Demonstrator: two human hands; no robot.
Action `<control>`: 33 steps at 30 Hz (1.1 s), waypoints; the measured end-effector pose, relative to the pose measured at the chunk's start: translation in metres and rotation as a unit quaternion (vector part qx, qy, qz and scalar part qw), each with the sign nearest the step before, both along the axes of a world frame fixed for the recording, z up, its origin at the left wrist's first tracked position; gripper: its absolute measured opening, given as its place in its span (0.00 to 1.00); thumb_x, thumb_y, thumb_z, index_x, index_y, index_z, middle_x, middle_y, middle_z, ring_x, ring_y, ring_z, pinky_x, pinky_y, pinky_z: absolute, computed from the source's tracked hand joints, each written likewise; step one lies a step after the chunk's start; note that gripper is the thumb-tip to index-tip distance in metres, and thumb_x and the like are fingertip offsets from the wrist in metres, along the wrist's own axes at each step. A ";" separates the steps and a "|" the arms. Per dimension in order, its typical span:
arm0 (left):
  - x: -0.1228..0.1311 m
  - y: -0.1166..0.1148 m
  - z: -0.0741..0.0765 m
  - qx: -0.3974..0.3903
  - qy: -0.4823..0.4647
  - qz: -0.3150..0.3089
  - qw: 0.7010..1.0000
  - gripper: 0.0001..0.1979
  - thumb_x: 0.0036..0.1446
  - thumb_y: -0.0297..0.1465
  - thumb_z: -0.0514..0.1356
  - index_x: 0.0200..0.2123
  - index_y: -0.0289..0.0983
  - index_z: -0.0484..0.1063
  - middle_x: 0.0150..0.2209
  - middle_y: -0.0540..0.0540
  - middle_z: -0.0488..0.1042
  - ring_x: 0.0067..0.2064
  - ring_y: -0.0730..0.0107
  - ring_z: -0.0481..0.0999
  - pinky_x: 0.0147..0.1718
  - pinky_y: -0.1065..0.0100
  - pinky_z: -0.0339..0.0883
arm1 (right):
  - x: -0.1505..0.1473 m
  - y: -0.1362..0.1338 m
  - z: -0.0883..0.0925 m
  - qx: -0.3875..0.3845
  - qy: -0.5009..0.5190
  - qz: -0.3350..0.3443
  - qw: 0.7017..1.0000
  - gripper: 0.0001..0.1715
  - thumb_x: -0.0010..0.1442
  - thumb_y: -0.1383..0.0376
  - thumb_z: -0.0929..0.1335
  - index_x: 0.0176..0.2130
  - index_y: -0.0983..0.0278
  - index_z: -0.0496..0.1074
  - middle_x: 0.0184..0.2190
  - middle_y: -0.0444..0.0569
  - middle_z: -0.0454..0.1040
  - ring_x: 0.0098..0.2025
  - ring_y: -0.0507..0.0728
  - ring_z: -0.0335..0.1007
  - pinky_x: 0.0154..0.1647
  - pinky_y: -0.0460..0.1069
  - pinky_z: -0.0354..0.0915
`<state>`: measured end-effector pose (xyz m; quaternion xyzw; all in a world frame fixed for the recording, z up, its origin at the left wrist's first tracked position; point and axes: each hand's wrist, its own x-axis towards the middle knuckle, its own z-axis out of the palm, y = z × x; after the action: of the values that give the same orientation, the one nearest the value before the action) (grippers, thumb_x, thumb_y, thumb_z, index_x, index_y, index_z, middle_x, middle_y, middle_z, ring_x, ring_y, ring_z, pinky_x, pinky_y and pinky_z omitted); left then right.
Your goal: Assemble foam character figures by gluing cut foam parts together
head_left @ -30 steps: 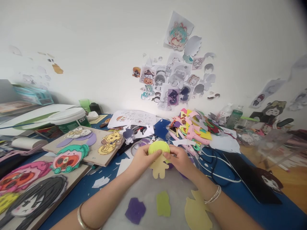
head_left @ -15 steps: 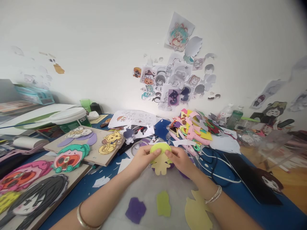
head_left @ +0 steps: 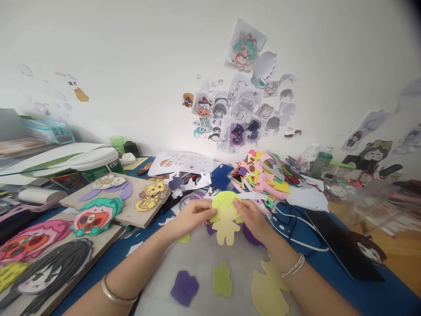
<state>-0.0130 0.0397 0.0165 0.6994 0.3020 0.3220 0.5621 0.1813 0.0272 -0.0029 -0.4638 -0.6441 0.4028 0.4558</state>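
A doll-shaped foam or paper cutout (head_left: pixel 226 228) with a pale yellow body and a lime hair piece (head_left: pixel 226 199) at its head is held up in front of me. My left hand (head_left: pixel 196 216) pinches the hair piece at its left edge. On the other side, my right hand (head_left: pixel 250 216) grips its right edge, thumb on the front. Below lie a purple piece (head_left: pixel 184 288), a lime green piece (head_left: pixel 222 279) and a larger pale yellow offcut (head_left: pixel 268 289), all on a translucent grey mat (head_left: pixel 200 267). Purple pieces show partly behind the cutout.
Boards with painted figures (head_left: pixel 151 196) stand at the left, near a white-lidded tub (head_left: pixel 94 159). Coloured scraps (head_left: pixel 266 169) and a pink glue gun (head_left: pixel 268 188) lie behind my hands. White cables (head_left: pixel 302 243) and a black panel (head_left: pixel 342 245) are at the right.
The cutout has shifted slightly right and now shows more of its face and hair. My left fingers have slid from its front to the left edge. A lime piece shows below my left wrist.
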 end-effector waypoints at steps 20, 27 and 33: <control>0.002 -0.001 0.001 0.124 0.045 0.053 0.990 0.13 0.53 0.31 0.54 0.18 0.36 0.67 0.24 0.49 0.64 0.29 0.70 0.64 0.29 0.71 0.59 | -0.001 0.000 -0.001 0.009 0.010 0.001 1.000 0.28 0.53 0.43 0.60 0.19 0.63 0.55 0.17 0.40 0.52 0.21 0.49 0.49 0.20 0.45 0.50; 0.003 -0.001 -0.003 0.118 0.044 0.052 0.991 0.15 0.54 0.36 0.55 0.19 0.35 0.67 0.25 0.49 0.65 0.28 0.71 0.64 0.28 0.71 0.58 | -0.001 -0.002 0.001 0.001 0.004 0.004 1.000 0.27 0.54 0.44 0.60 0.20 0.63 0.57 0.17 0.40 0.54 0.21 0.49 0.51 0.21 0.46 0.51; 0.004 -0.003 -0.003 0.037 -0.002 0.044 0.998 0.13 0.53 0.39 0.56 0.25 0.35 0.70 0.27 0.49 0.67 0.29 0.72 0.67 0.29 0.71 0.62 | 0.000 0.000 0.002 0.023 0.002 -0.008 1.000 0.27 0.55 0.46 0.60 0.20 0.63 0.54 0.18 0.40 0.52 0.22 0.49 0.48 0.21 0.46 0.49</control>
<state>-0.0086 0.0366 0.0137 0.7052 0.3194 0.3591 0.5213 0.1817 0.0275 -0.0010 -0.4574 -0.6485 0.3849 0.4713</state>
